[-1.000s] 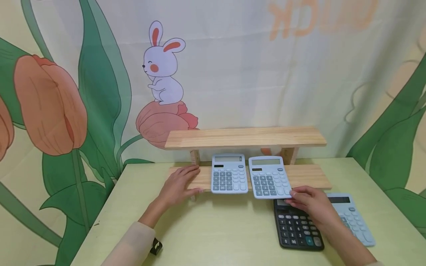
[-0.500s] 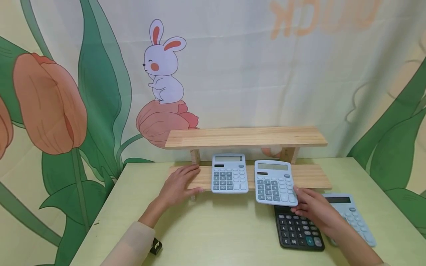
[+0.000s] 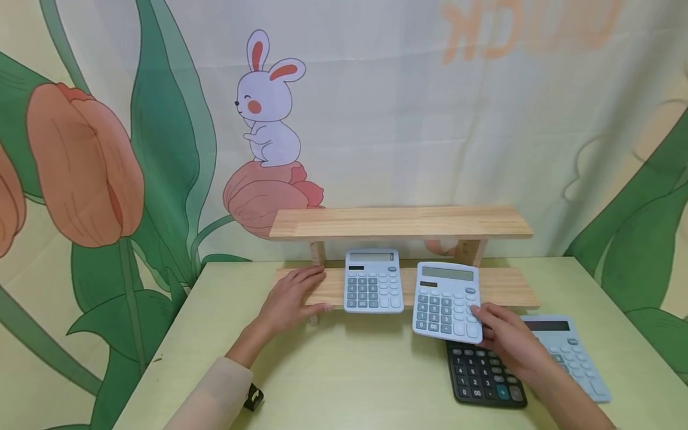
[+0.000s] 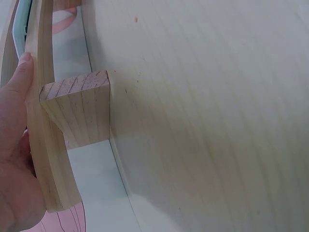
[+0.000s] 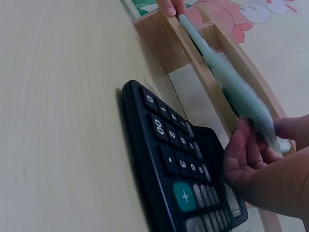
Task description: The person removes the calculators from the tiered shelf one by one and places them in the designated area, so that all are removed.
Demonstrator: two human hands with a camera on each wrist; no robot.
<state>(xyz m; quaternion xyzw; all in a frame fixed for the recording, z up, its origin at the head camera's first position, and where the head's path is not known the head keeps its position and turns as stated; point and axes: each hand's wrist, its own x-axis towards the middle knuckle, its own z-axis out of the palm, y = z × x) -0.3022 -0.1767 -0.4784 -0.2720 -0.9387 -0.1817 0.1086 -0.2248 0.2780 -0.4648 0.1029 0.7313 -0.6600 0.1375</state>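
Observation:
My right hand (image 3: 513, 337) pinches a light blue calculator (image 3: 448, 304) by its lower right edge, thumb on the key side and fingers behind. It is held in front of the lower shelf, partly over a black calculator (image 3: 481, 376) on the table. In the right wrist view that calculator (image 5: 241, 89) appears edge-on. Another light blue calculator (image 3: 373, 283) leans on the two-tier wooden shelf (image 3: 500, 286), left of the held one. My left hand (image 3: 292, 298) rests on the lower board's left end, fingers extended and thumb along its front edge.
A further light blue calculator (image 3: 577, 358) lies on the table (image 3: 349, 376), right of the black one and partly behind my right forearm. The upper board (image 3: 400, 222) overhangs the back. Behind stands a printed curtain (image 3: 376, 119). A small black object (image 3: 254, 397) is beside my left sleeve.
My right hand has drawn the held calculator away from the lower shelf, toward me and slightly right, over the black calculator. My left hand has stayed on the shelf.

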